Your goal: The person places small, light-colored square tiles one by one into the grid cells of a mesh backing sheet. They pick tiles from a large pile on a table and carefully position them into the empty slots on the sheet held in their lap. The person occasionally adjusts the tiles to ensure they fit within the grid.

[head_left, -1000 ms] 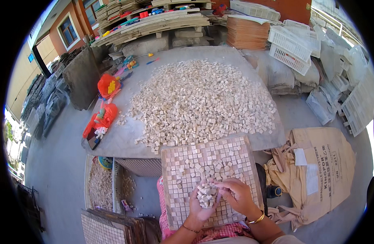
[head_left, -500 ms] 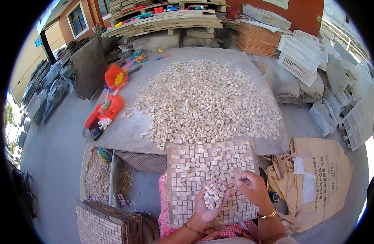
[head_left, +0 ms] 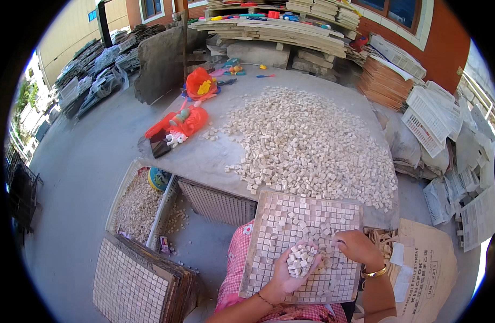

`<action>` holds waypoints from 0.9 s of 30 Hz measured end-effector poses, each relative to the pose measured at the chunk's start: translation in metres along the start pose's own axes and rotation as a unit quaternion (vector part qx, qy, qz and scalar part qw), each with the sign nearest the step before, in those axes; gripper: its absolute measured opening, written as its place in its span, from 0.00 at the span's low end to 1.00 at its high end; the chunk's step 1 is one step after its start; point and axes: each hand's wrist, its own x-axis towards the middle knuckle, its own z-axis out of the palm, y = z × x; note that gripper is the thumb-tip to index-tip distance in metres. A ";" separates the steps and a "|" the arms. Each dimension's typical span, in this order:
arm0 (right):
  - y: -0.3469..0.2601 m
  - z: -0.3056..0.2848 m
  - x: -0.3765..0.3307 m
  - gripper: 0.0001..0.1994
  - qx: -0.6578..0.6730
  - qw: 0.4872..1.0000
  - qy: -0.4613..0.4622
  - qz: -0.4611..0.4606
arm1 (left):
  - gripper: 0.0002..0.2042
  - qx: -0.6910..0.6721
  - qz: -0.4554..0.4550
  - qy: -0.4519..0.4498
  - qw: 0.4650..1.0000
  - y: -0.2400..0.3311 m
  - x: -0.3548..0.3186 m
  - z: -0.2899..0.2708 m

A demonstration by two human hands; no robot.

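Observation:
My left hand [head_left: 284, 277] is cupped palm up, with a heap of small pale stone cubes [head_left: 301, 259] in it. It rests low over a square gridded tray [head_left: 251, 277] on my lap, whose cells are partly filled with the same cubes. Loose cubes [head_left: 297, 220] lie scattered across the tray's middle. Over the tray's right side, my right hand [head_left: 360, 248] has its fingers drawn together; whatever they may hold is hidden. A gold bangle [head_left: 375, 272] circles that wrist.
A wide pile of stone cubes [head_left: 317, 145] covers the grey table ahead. Red plastic bags [head_left: 189, 119] lie on its left. Filled gridded trays [head_left: 126, 280] are stacked at lower left beside a white crate [head_left: 114, 210] of cubes. A brown printed sack [head_left: 428, 269] lies at right.
The whole view has swung left, so the scene sits further right. My right fingers, earlier raised and slightly apart, are now closer together and near the tray's right side.

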 end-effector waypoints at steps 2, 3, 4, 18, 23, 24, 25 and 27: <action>-0.016 -0.008 0.026 0.07 -0.054 0.997 -0.030 0.045 | 0.11 0.039 0.019 0.015 0.999 -0.001 0.003 -0.001; -0.029 -0.020 0.043 0.08 -0.079 0.994 -0.052 0.050 | 0.13 0.008 -0.002 -0.025 1.000 -0.002 0.009 -0.006; -0.051 -0.024 0.062 0.11 0.024 0.999 0.021 -0.039 | 0.14 0.030 0.013 -0.015 0.999 0.002 0.008 -0.009; -0.067 -0.018 0.043 0.09 0.120 0.984 0.090 -0.100 | 0.13 0.085 0.076 0.009 0.993 0.013 -0.006 0.014; -0.066 0.017 -0.004 0.10 0.170 0.972 0.147 -0.074 | 0.14 0.123 0.031 0.064 0.990 0.004 -0.005 0.009; -0.067 0.023 -0.007 0.10 0.165 0.971 0.155 -0.080 | 0.14 0.134 0.018 0.057 0.989 0.005 -0.003 0.001; -0.068 0.028 -0.009 0.10 0.159 0.970 0.163 -0.086 | 0.14 0.144 0.006 0.051 0.988 0.005 0.000 -0.008; -0.066 0.036 -0.011 0.08 0.152 0.970 0.167 -0.091 | 0.16 0.117 -0.014 0.008 0.993 0.008 0.001 -0.019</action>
